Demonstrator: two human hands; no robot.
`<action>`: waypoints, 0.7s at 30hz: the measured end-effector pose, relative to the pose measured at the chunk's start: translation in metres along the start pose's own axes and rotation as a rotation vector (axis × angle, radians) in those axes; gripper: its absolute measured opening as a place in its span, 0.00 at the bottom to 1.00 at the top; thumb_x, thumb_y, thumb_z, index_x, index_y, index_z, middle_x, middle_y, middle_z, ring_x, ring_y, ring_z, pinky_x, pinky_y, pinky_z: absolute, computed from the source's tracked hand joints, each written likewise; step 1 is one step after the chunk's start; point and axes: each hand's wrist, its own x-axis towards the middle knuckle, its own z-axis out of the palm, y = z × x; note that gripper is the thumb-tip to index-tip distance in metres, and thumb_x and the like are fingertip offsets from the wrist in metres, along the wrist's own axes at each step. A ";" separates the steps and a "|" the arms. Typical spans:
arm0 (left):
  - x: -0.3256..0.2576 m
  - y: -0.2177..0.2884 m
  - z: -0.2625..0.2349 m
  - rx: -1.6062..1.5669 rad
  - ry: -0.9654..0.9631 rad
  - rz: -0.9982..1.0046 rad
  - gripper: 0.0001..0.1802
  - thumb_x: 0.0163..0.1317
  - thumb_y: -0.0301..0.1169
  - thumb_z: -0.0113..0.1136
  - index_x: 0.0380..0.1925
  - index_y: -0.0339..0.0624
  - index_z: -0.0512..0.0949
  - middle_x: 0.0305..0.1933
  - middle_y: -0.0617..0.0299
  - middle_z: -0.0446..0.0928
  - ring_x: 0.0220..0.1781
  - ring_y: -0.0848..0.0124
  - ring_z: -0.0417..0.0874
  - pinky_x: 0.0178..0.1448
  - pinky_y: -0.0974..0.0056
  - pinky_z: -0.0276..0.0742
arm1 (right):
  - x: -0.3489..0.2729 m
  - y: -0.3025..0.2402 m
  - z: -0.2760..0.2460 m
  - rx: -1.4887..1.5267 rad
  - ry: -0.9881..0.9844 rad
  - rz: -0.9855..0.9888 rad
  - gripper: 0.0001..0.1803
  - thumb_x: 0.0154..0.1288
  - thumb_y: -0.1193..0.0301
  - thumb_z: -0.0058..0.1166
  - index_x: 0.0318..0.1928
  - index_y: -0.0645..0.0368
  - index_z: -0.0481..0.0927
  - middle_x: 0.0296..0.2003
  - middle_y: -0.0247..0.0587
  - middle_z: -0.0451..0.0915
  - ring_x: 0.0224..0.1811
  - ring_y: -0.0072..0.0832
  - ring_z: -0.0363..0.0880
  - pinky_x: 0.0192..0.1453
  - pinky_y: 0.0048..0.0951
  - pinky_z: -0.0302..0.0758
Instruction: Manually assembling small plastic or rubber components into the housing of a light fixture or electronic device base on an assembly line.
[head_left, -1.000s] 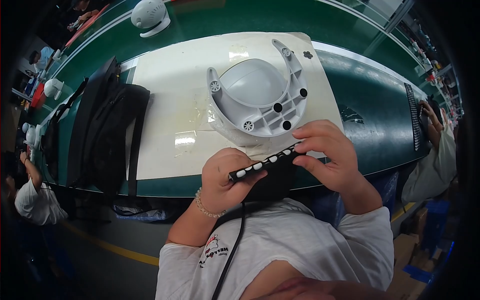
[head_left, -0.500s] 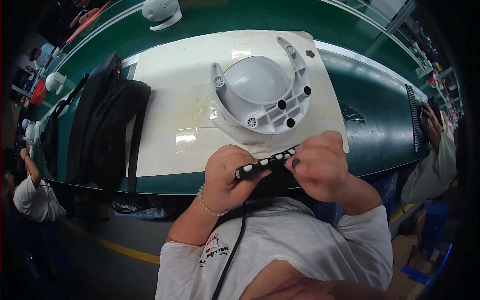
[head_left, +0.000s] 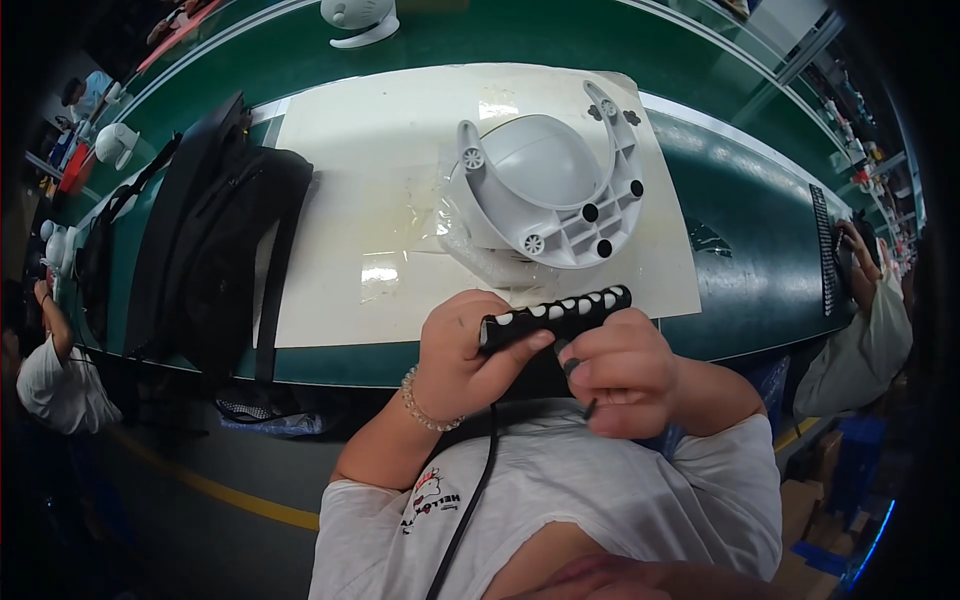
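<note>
My left hand (head_left: 462, 345) grips one end of a black strip with rows of white round spots (head_left: 560, 312), holding it above the table's near edge. Close beside the strip, my right hand (head_left: 628, 372) is closed, with a small black round pad (head_left: 571, 366) pinched at its fingertips. Another dark bit shows lower, by its curled fingers. Beyond both hands lies a white plastic housing (head_left: 545, 165), its curved, ribbed base turned up. Three black round pads (head_left: 590, 212) sit on that base, and several spoked round spots on it are bare.
A cream sheet (head_left: 340, 250) with clear tape covers part of the green table (head_left: 740, 250). Black bags (head_left: 225, 240) lie at the left. Another white unit (head_left: 362, 20) stands at the far side. Other people sit at both sides; a dotted strip (head_left: 826, 245) lies at the right.
My right hand has moved off the strip's far end, down and nearer to me, with a black pad in its fingers. More of the strip shows. The whole view has shifted slightly.
</note>
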 end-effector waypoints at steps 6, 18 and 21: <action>0.002 -0.004 -0.001 0.171 0.058 0.310 0.13 0.38 0.23 0.69 0.27 0.40 0.76 0.34 0.56 0.74 0.28 0.67 0.74 0.28 0.67 0.67 | 0.042 0.019 -0.011 0.131 0.283 0.266 0.32 0.48 0.89 0.50 0.54 0.58 0.58 0.45 0.42 0.68 0.34 0.22 0.73 0.34 0.18 0.65; 0.013 -0.011 0.011 0.099 0.192 0.189 0.14 0.38 0.21 0.65 0.29 0.41 0.79 0.64 0.36 0.50 0.32 0.68 0.79 0.29 0.70 0.73 | 0.059 0.021 -0.003 -0.028 0.019 0.424 0.30 0.50 0.88 0.49 0.54 0.57 0.60 0.47 0.47 0.70 0.38 0.28 0.75 0.34 0.20 0.70; 0.016 -0.007 0.010 0.124 0.182 0.202 0.13 0.39 0.20 0.64 0.29 0.39 0.78 0.64 0.35 0.50 0.30 0.68 0.80 0.31 0.69 0.75 | 0.054 0.024 0.001 -0.176 0.045 0.202 0.27 0.46 0.85 0.53 0.51 0.57 0.69 0.44 0.50 0.74 0.39 0.40 0.77 0.36 0.29 0.76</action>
